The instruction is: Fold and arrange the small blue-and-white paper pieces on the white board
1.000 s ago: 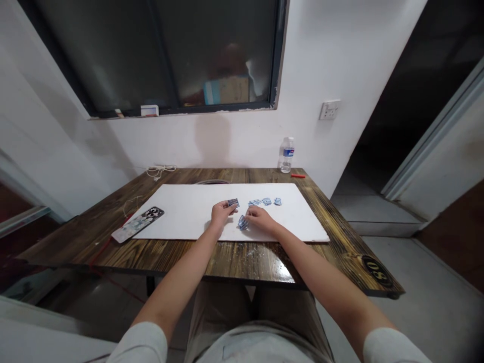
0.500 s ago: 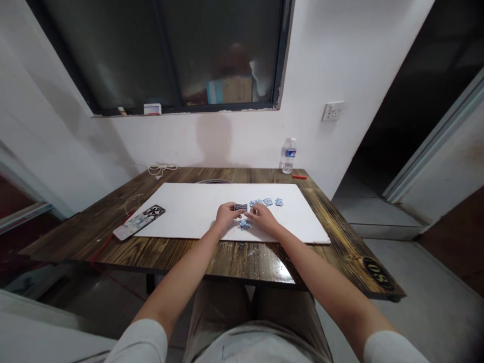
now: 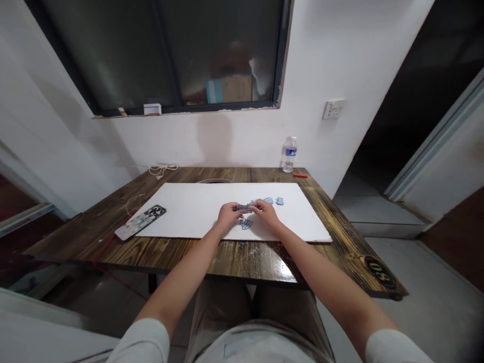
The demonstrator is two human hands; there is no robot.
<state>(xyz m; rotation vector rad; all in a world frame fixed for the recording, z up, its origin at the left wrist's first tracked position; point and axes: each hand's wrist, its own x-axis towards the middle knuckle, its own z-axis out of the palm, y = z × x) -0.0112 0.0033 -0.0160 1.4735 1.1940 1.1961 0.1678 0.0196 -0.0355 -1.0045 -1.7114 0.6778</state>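
Note:
Between my hands, above the white board (image 3: 189,212), is a small dark blue-grey ribbed piece (image 3: 244,207), too small to tell its kind. My left hand (image 3: 228,214) pinches its left end with closed fingers. At its right end, the thumb and fingers of my right hand (image 3: 265,213) are closed too. Just below them on the board lies a small cluster of blue-and-white striped pieces (image 3: 246,224). More such striped pieces (image 3: 268,200) lie in a row behind my right hand, which partly hides them. A separate striped piece (image 3: 280,201) ends that row.
A phone (image 3: 141,222) lies across the board's left edge. On the wooden table (image 3: 242,259) behind the board are a white cable (image 3: 163,169), a water bottle (image 3: 290,155) and a red stick-like object (image 3: 300,176). The wall stands directly behind the table.
My right hand has shifted slightly up and now grips the right end of the dark piece. That piece has turned to look flatter. My left hand has hardly moved.

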